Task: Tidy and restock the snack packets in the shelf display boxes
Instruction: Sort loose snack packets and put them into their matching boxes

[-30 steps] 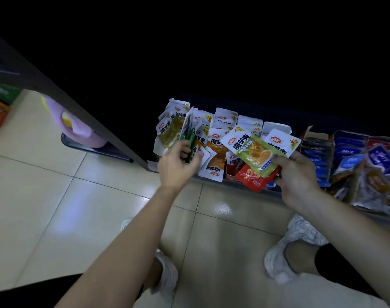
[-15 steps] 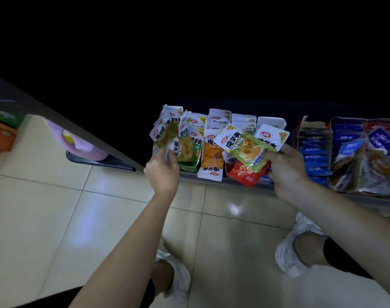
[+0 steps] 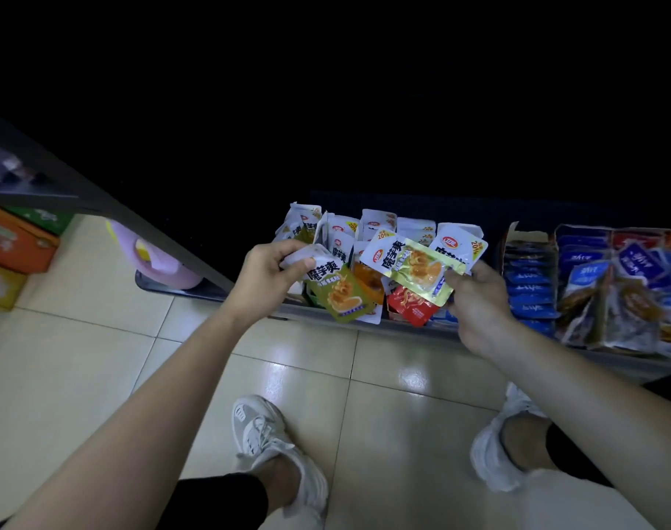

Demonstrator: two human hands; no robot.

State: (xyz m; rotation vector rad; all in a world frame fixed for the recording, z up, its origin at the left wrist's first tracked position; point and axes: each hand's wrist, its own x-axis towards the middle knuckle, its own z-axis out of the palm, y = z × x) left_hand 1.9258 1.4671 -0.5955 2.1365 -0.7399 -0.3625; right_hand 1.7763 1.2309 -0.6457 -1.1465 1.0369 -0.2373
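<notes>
Left hand point(image 3: 267, 271) pinching a green snack packet point(image 3: 339, 290) by its white top; right hand point(image 3: 479, 300) gripping green and red packets point(image 3: 414, 269). Display boxes point(image 3: 368, 231) just beyond both hands.

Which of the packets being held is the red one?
The red packet in the right hand, tucked beneath the green-and-white packet held there. The left hand holds only a green one.

At frame centre, snack packets point(image 3: 379, 227) stand packed in display boxes on a low shelf point(image 3: 364, 326). Right of them sit further boxes point(image 3: 532, 277) of packets. The tiled floor point(image 3: 96, 357) fills the lower frame; stacked cartons point(image 3: 12, 246) lie at far left.
</notes>
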